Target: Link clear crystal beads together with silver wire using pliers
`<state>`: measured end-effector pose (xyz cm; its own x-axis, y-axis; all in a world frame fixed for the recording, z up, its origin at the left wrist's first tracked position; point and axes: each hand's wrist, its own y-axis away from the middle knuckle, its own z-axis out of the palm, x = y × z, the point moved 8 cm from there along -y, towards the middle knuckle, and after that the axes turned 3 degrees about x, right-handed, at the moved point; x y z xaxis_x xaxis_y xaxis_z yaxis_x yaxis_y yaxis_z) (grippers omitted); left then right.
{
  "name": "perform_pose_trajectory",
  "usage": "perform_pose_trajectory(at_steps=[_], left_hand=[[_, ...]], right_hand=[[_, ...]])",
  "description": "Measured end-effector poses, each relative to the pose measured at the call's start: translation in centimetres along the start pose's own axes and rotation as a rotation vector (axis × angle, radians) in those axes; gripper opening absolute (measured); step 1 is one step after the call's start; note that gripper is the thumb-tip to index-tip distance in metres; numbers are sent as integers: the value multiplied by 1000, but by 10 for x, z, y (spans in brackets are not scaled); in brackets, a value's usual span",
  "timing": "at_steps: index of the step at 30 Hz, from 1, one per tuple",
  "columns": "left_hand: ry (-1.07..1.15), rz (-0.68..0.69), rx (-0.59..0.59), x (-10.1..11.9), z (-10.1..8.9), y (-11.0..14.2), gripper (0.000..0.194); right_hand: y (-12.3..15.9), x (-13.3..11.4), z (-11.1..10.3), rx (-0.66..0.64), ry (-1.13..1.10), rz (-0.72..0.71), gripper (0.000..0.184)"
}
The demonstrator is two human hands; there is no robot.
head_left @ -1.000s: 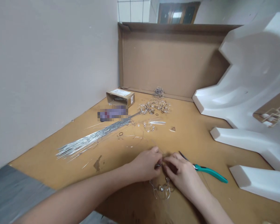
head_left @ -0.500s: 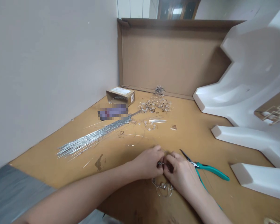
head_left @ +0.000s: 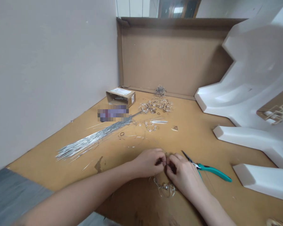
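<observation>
My left hand [head_left: 149, 164] and my right hand [head_left: 183, 172] meet fingertip to fingertip just above the table. Both are closed in a pinch on a thin piece of silvery wire work; the gripped part is mostly hidden by my fingers. Curled loops of bent wire [head_left: 166, 187] show beneath the hands, seemingly part of the same piece. Right beside my right hand lie long-nose pliers [head_left: 212, 171] with teal handles, their jaws pointing up and left and one handle partly covered by the hand.
Straight metal wires [head_left: 91, 138] lie in a long bundle at left. Behind them are a blurred purple packet [head_left: 113, 113] and a small cardboard box [head_left: 121, 98]. A heap of bent wire pieces [head_left: 155, 105] sits near the cardboard wall [head_left: 167, 59]. White foam [head_left: 245, 138] stands along the right.
The fingers of my left hand have shifted and curled a little lower at the pinch. The wire loops below have turned slightly. The pliers stay put.
</observation>
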<state>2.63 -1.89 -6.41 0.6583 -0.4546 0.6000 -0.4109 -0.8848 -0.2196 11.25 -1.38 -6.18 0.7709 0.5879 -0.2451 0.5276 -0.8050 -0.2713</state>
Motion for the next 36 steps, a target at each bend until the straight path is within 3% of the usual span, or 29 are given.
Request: perform_pose_trajectory(at_steps=[6, 12, 17, 22, 26, 36], left_hand=[[-31, -67, -26, -2, 1, -1, 19], [-22, -80, -18, -3, 3, 0, 22], [28, -105, 15, -6, 0, 0, 21], [34, -93, 16, -7, 1, 0, 19], [18, -88, 23, -7, 1, 0, 19], [35, -80, 40, -7, -1, -2, 16]], right_hand=[[-1, 8, -5, -55, -146, -13, 11], [3, 42, -22, -77, -621, 212, 21], [10, 40, -20, -169, -885, 253, 24], [9, 41, -16, -198, -779, 211, 30], [6, 43, -16, -164, -570, 185, 16], [6, 15, -26, -243, -514, 52, 25]])
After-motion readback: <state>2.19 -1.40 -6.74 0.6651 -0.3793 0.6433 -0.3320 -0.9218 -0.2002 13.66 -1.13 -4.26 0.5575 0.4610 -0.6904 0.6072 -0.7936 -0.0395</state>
